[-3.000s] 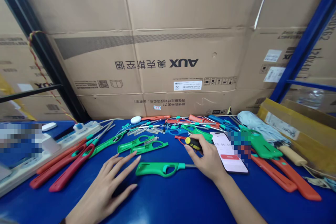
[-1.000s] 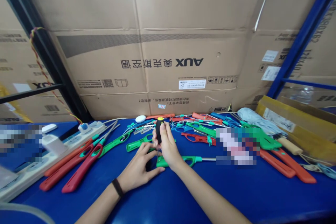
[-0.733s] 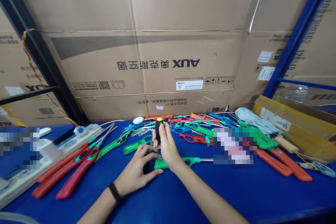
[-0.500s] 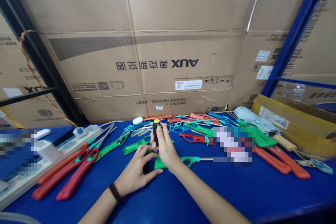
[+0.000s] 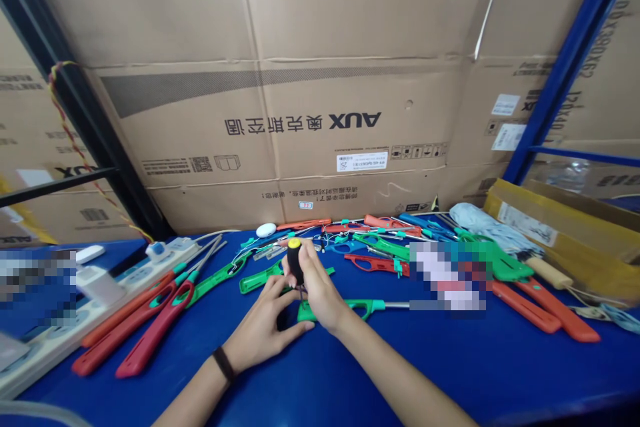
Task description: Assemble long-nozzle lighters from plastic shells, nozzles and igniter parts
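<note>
Screwdriver leans slightly, gripped by right hand; curved left hand holds green lighter.

My one view looks from the wearer's head, forward and down across the close counter, towards the upright cardboard farther off at twelve o'clock.

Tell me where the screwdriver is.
In the head view, just left of centre: the screwdriver is in the right hand, shaft pointing down at the green lighter, near the left hand.
</note>
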The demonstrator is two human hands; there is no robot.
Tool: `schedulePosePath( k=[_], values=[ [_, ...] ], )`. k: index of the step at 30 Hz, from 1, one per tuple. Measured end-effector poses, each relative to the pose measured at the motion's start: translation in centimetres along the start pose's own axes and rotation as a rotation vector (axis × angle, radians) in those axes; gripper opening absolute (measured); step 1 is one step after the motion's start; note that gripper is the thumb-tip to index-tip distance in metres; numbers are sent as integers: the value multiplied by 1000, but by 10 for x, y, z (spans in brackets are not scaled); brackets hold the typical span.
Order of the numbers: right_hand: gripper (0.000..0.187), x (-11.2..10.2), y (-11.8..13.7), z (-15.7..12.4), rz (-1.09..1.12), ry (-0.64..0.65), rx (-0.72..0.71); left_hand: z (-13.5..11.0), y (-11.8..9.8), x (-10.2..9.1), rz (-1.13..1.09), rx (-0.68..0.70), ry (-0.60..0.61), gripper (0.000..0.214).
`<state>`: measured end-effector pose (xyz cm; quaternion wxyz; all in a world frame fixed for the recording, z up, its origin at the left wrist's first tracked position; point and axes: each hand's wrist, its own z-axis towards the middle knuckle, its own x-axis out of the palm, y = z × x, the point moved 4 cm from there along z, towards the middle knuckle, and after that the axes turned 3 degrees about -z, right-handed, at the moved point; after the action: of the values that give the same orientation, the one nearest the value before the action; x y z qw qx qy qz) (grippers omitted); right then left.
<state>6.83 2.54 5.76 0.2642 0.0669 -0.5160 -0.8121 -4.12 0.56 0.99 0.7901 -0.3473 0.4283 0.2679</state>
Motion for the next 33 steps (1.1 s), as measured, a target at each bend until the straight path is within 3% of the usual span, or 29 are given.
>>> schedulePosePath(
  k=[6, 11, 15, 23, 26, 28, 33],
  values=[
    [33, -2, 4, 0, 3, -41, -53, 0, 0, 0, -8, 9, -4, 45],
    [28, 2, 4, -4, -1, 39, 9, -2, 2, 3, 1, 19, -18, 40],
    [37, 3, 4, -5, -1, -40, -41, -2, 2, 3, -13, 15, -30, 49],
    [25, 4, 5, -3, 64, -34, -37, 0, 0, 0, -7, 5, -16, 43],
    [35, 1, 4, -3, 95, -82, -54, 0, -1, -1, -16, -3, -25, 49],
    [26, 0, 5, -4, 80, -63, -36, 0, 0, -1, -20, 1, -31, 46],
    [22, 3, 11, -4, 41, 0, -38, -2, 4, 1, -5, 3, -30, 39]
  ],
)
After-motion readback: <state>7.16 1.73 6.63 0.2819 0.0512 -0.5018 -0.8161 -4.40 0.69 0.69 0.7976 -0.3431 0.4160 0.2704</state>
